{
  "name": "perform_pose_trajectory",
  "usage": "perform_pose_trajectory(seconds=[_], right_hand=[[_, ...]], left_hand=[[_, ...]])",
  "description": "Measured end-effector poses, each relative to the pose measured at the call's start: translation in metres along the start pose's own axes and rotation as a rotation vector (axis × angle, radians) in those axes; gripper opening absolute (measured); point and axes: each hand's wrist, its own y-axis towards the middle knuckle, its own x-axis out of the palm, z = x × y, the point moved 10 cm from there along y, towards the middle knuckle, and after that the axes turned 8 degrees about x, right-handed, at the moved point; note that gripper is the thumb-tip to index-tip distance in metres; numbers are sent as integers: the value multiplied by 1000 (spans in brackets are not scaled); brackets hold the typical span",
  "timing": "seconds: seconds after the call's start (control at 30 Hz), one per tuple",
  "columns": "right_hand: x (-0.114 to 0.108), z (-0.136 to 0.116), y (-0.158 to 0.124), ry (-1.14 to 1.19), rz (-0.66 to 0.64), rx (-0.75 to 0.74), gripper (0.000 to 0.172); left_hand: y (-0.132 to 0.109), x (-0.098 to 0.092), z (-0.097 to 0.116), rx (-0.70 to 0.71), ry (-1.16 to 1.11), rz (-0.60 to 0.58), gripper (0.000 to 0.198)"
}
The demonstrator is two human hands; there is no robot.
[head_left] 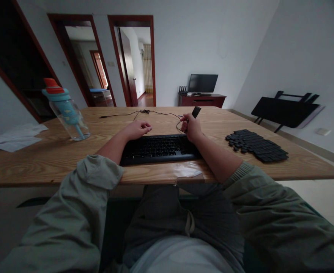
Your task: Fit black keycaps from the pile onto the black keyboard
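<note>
A black keyboard (158,148) lies on the wooden table in front of me, most of its keycaps off. My left hand (137,129) rests over its far left corner, fingers loosely bent and nothing visible in them. Above the keyboard's far right corner, my right hand (191,127) is closed around a short black brush-like tool (196,111), whose flat end points up; the lower part is hidden by the fingers. To the right, loose black keycaps (255,144) lie grouped together on the table.
A clear bottle (70,115) with a red and blue lid stands at the left, beside white tissue paper (16,136). A thin black cable (118,115) runs behind the keyboard. Clear tape (188,170) covers part of the wooden table's (93,167) front edge.
</note>
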Motion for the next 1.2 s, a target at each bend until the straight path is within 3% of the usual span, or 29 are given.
perform_pose_trajectory(seconds=[0.27,0.57,0.87,1.2], right_hand=[[4,-5,-7,-92,5,-58,22],[6,-8,-4,-405,-6,-196,20],[5,-8,-3,-337,103,-142,17],[9,-2,-4,-229,43,-89,18]], left_hand=[[-1,0,2,6,-11,2,43],[1,0,2,13,-13,6,43],[1,1,3,5,-11,-5,43],[2,1,3,15,-13,-4,41]])
